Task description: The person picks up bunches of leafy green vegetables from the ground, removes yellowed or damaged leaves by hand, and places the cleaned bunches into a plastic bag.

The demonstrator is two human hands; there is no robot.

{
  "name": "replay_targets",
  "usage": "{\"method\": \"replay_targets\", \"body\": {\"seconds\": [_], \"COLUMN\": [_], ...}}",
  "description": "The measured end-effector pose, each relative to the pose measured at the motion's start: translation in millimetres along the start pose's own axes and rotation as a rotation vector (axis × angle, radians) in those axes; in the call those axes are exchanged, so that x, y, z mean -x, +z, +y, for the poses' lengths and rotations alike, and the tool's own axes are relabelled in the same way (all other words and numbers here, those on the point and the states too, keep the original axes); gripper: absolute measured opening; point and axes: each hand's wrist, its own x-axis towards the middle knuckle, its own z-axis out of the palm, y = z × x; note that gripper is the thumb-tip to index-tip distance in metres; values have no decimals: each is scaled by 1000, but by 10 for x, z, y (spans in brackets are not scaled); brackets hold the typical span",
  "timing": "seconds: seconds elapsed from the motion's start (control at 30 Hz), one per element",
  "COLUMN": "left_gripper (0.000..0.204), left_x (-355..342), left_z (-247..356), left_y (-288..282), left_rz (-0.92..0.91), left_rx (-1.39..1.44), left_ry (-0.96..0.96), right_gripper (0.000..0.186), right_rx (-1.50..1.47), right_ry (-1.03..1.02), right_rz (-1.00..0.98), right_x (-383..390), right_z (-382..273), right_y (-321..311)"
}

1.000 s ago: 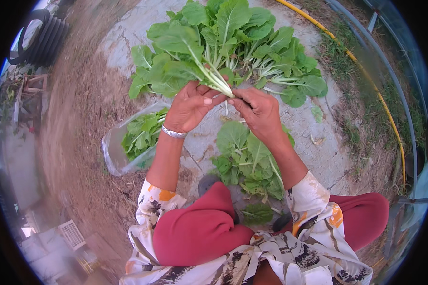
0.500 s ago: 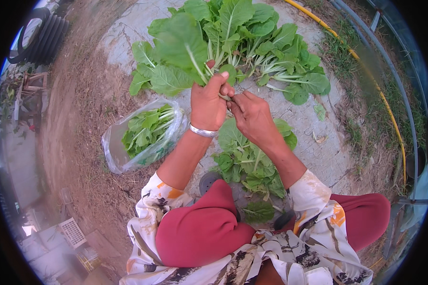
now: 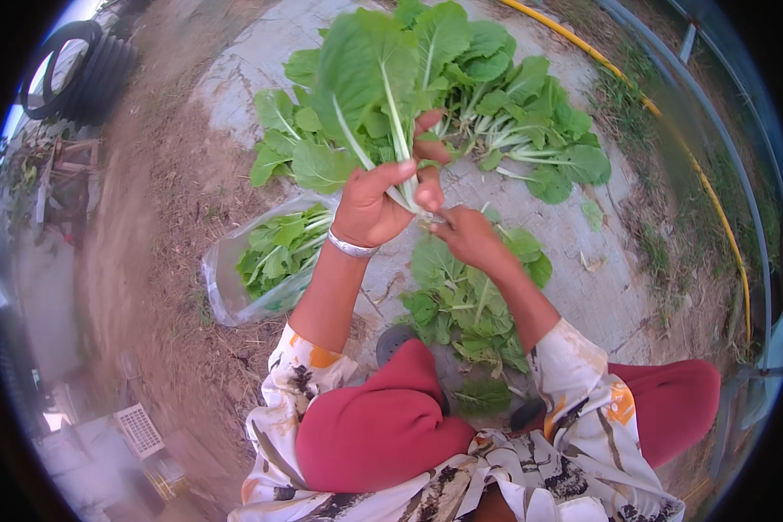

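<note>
While the left hand (image 3: 378, 204) grips the plant (image 3: 391, 96) by its white stalks, thumb in front and other fingers loosely parted behind, the right hand (image 3: 474, 237) curls in at the root end; whether its fingers pinch anything cannot be told. The plant is raised above the slab (image 3: 574, 283), near the pile (image 3: 570, 122); the bag (image 3: 218, 291) lies to the left

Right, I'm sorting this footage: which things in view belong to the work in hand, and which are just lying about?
Likely in the work:
- leafy plant in the left hand, right hand at its base
- leafy heap
- nearer leaves
- clear bag of greens

Apparently lying about:
- yellow hose
- black ribbed object
- pale slatted panel
</note>
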Motion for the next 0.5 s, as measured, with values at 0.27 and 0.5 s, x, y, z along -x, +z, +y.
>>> {"method": "replay_targets", "body": {"seconds": [0.27, 0.5], "left_gripper": [90, 95], "left_x": [122, 166], "left_z": [-55, -173], "left_y": [-257, -588], "left_rz": [-191, -552], "left_rx": [94, 442], "left_ry": [-141, -264], "right_gripper": [23, 24], "right_rx": [-288, -700], "right_ry": [-24, -41], "right_rz": [323, 209], "right_x": [-92, -128], "right_z": [-786, -1064], "right_y": [-652, -648]}}
